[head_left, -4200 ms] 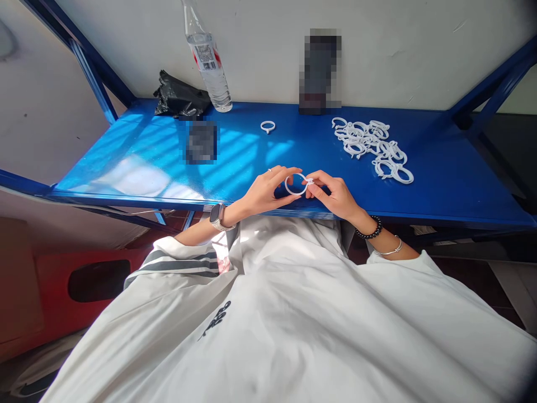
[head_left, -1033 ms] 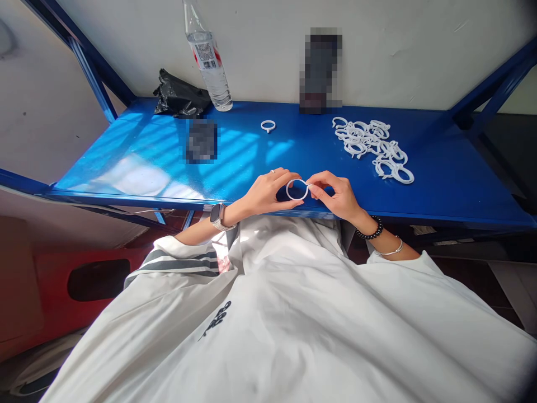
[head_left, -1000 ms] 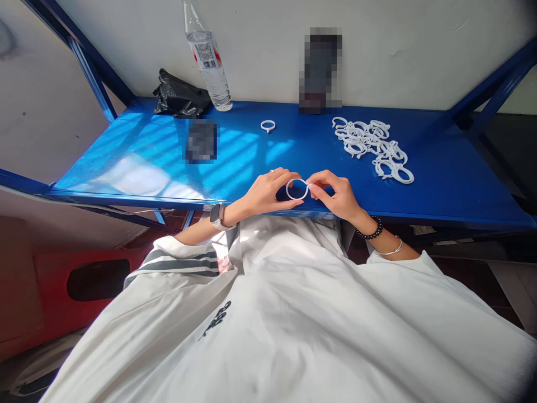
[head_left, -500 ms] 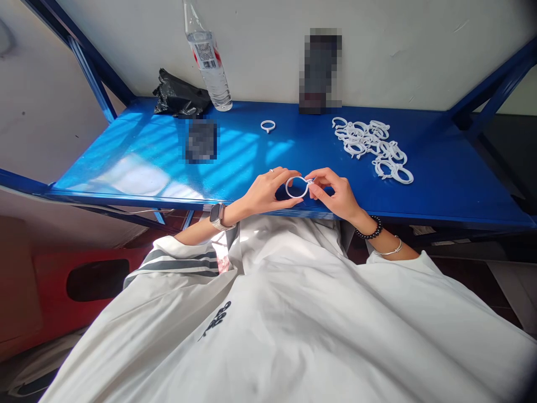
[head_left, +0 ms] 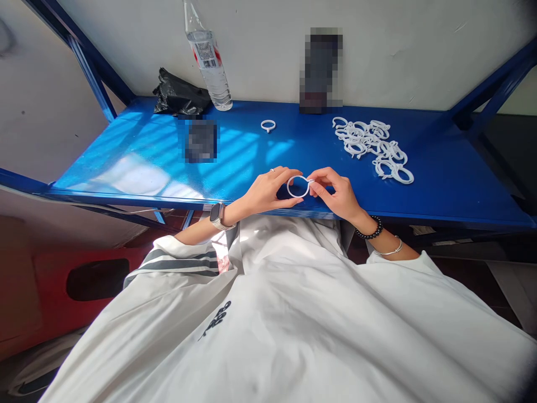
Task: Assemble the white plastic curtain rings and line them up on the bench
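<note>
A white plastic ring (head_left: 292,179) is held between both my hands just above the front edge of the blue shelf (head_left: 138,151). My left hand (head_left: 265,191) grips its left side with thumb and fingers. My right hand (head_left: 338,194) pinches the clasp end on its right side. A single white ring (head_left: 268,125) lies alone at the middle back of the shelf. A pile of several white rings (head_left: 373,146) lies at the back right, apart from my hands.
A clear water bottle (head_left: 208,59) and a crumpled black bag (head_left: 180,98) stand at the back left by the wall. Two blurred dark objects sit on the shelf, one leaning on the wall (head_left: 320,70), one lying flat (head_left: 201,140). Blue frame struts rise at both ends.
The ring and my fingertips have shifted slightly upward between my hands; my right fingers have adjusted at the clasp. Everything on the shelf lies as before.
</note>
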Motion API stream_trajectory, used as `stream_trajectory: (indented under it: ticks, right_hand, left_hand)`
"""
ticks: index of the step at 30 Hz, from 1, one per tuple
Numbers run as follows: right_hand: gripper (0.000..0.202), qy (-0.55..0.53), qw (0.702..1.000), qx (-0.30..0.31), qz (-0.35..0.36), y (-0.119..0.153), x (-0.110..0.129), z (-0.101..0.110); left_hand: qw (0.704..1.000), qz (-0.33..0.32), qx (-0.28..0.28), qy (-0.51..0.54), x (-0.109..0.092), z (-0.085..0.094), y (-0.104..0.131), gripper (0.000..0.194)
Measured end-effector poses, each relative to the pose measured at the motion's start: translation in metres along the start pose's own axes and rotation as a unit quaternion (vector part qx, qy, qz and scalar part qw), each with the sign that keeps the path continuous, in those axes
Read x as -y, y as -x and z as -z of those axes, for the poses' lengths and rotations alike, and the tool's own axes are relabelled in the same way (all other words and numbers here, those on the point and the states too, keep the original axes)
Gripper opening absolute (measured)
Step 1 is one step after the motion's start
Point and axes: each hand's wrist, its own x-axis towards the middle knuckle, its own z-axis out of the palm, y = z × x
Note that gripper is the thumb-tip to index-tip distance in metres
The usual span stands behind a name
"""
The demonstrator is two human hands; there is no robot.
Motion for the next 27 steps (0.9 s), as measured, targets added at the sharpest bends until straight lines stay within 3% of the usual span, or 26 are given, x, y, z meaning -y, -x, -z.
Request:
stream_trajectory:
  ticks: [6, 27]
  right_hand:
    - [0.023, 0.054, 0.998, -0.027, 0.02, -0.0026, 0.0032, 0.0005]
    - [0.015, 0.045, 0.996, -0.019, 0.07, 0.002, 0.0002, 0.0012]
  left_hand:
    - [1.0, -0.02, 0.0, 0.0, 0.0021, -0.0014, 0.0003, 0.058]
    - [0.999, -0.046, 0.017, 0.002, -0.0005, 0.0011, 0.0001, 0.056]
